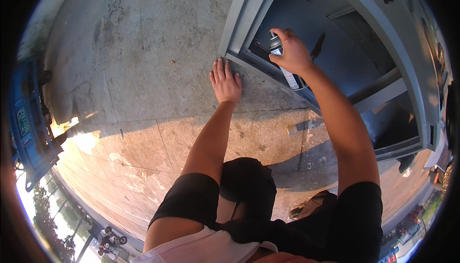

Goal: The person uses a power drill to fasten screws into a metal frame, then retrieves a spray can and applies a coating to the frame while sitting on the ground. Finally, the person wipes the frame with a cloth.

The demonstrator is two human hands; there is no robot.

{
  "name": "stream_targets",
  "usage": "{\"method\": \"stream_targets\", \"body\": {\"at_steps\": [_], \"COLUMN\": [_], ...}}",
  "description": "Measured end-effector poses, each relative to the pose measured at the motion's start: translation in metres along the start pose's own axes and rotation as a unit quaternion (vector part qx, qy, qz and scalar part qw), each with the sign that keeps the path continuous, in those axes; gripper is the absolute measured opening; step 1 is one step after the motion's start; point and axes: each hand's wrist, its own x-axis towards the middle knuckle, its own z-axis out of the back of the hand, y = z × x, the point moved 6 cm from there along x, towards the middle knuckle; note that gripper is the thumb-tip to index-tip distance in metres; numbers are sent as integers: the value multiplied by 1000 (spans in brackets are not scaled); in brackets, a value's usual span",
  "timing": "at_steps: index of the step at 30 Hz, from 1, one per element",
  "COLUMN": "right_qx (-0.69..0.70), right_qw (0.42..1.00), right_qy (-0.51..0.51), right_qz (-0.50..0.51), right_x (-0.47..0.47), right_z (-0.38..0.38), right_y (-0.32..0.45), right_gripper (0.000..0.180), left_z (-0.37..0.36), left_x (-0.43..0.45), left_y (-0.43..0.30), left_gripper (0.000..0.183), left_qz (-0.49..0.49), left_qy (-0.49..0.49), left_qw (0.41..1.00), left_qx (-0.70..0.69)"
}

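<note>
My right hand (pixel 294 52) grips an aerosol spray can (pixel 290 79) with a dark grey top and a label bearing writing. The can tilts in front of a grey metal cabinet-like frame (pixel 237 15), with my index finger at its nozzle. Inside the frame are dark grey panels (pixel 309 15), one with a darker streak (pixel 318 45). My left hand (pixel 226 83) is palm down with fingers spread and holds nothing. Its fingertips come close to the frame's lower corner, over the concrete floor (pixel 169 69). I cannot tell whether they touch the frame.
A blue vehicle (pixel 27 119) stands at the far left. Near the frame's lower edge, a small pale object (pixel 291 130) lies on the concrete. My shoe (pixel 312 205) is below the frame. A motorcycle (pixel 111 239) appears at the lower left, with trees (pixel 50 216) beyond the pavement.
</note>
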Motion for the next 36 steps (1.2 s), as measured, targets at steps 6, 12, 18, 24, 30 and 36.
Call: {"method": "stream_targets", "body": {"at_steps": [6,12,18,24,30,36], "right_qx": [20,-29,-49,68,158,47], "right_qw": [998,992,989,995,966,974], "right_qy": [29,36,96,39,-173,-221], "right_qz": [59,113,101,68,105,32], "right_x": [-8,-14,-25,-29,-68,-145], "right_z": [21,23,5,22,112,121], "right_y": [7,4,-8,-4,47,17], "right_gripper": [66,60,57,60,70,71], "left_z": [-1,-1,-1,-2,0,-9], "left_x": [-1,-1,0,0,-3,9], "left_y": [1,1,2,-2,7,-6], "left_gripper": [50,51,50,50,52,53], "left_qz": [3,14,16,10,14,2], "left_qy": [4,23,21,11,2,3], "left_qw": [1000,1000,1000,1000,1000,1000], "left_qx": [-3,-6,0,-8,6,-3]}}
